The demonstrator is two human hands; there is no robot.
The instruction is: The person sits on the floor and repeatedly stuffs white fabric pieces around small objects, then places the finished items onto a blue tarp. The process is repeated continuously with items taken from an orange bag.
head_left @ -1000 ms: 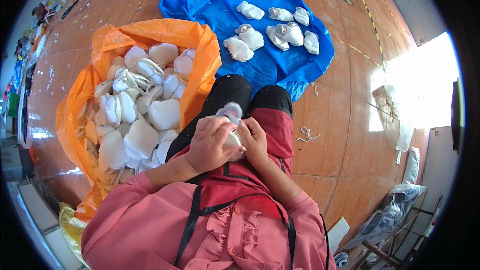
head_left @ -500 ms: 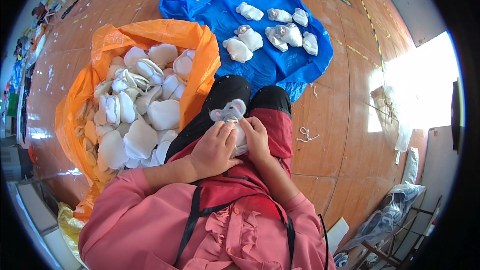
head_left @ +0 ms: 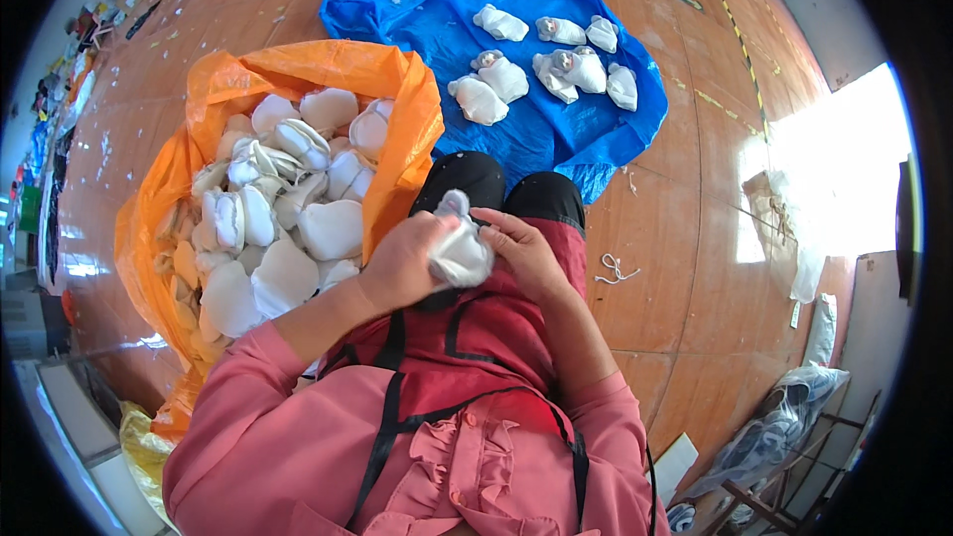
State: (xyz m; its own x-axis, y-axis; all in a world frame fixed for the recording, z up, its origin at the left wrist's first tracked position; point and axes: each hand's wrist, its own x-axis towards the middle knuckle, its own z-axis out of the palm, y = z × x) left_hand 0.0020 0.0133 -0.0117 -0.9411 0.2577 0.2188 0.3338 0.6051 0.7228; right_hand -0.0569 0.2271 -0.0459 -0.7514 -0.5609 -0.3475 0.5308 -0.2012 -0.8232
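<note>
My left hand (head_left: 402,260) is closed around a small plush doll (head_left: 463,256) with a white body and a grey fuzzy eared hood, held over my lap. The doll is tilted, and its face is turned out of sight. Beside its head, my right hand (head_left: 528,256) has its thumb and fingers brought together at the hood's edge. To the left, an orange sack (head_left: 412,89) stands open, full of white padded pieces (head_left: 288,273). Several similar wrapped dolls (head_left: 503,77) lie on a blue sheet (head_left: 586,154) beyond my knees.
A white cord (head_left: 617,268) lies on the brown tiled floor (head_left: 645,313) to the right. Farther right are a clear plastic bag with dark contents (head_left: 769,427) and a metal-legged frame (head_left: 759,508). A yellow bag (head_left: 139,452) sits at the lower left.
The doll has been turned so its face no longer shows. My left hand has shifted left around its body, and my right hand has drawn slightly right, toward the hood.
</note>
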